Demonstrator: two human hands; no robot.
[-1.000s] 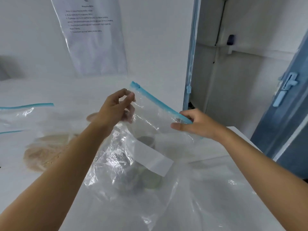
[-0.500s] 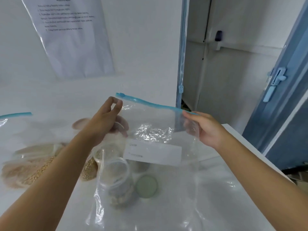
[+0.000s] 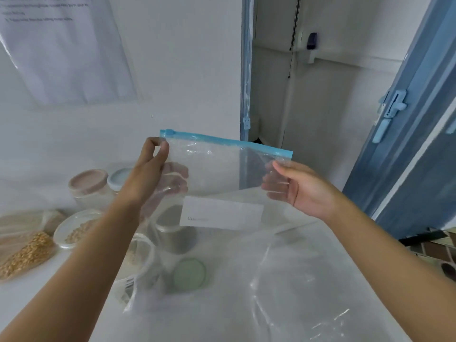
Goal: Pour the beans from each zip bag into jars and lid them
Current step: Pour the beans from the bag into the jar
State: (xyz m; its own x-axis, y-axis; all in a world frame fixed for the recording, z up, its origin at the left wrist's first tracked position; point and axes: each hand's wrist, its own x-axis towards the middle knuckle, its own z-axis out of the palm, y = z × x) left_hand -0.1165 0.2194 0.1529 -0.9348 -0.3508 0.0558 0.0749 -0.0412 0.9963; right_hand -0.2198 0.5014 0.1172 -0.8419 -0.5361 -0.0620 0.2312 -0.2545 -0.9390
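Only two arms show: the left arm (image 3: 74, 267) from 7 o'clock, the right arm (image 3: 394, 255) from 4 o'clock. Both are bare up to the frame edge. The left hand (image 3: 153, 169) and right hand (image 3: 301, 191) are bare too, slim-fingered.

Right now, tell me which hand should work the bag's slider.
Left, probably. The slider sits at the left end of the zip, just above where the left hand pinches a corner of the bag. The right hand grips the opposite edge below the zip, so it can steady the bag.
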